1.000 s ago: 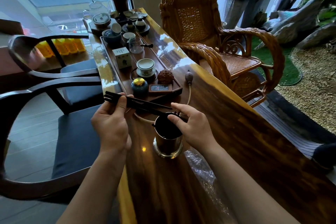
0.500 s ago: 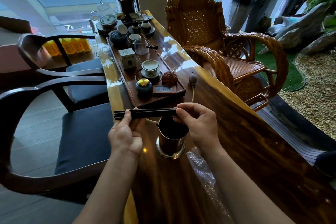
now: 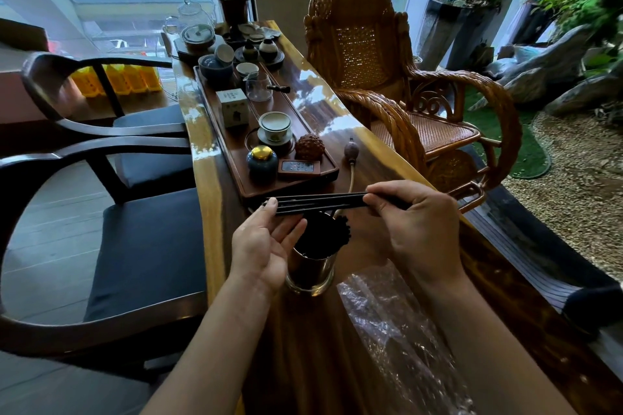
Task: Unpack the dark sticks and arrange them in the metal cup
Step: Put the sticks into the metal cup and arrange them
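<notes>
A bundle of dark sticks [image 3: 320, 203] lies level in the air just above the metal cup [image 3: 312, 268]. My right hand [image 3: 414, 222] pinches the bundle's right end between thumb and fingers. My left hand [image 3: 264, 242] is palm-up with straight fingers, its fingertips touching the bundle's left end from below. The metal cup stands on the wooden table between my hands; its dark mouth holds several dark sticks, whose ends show at the right rim. My left hand hides the cup's left side.
A clear plastic wrapper [image 3: 397, 330] lies on the wooden table [image 3: 371, 145] near my right forearm. A tea tray [image 3: 232, 175] with cups, jars and a remote sits just beyond the cup. Dark chairs [image 3: 111, 246] stand left, a wicker rocking chair [image 3: 387, 77] right.
The bundle has shifted to the right and sits level over the cup. My left hand has let go its grip and opened under the left end; my right hand now pinches the right end.
</notes>
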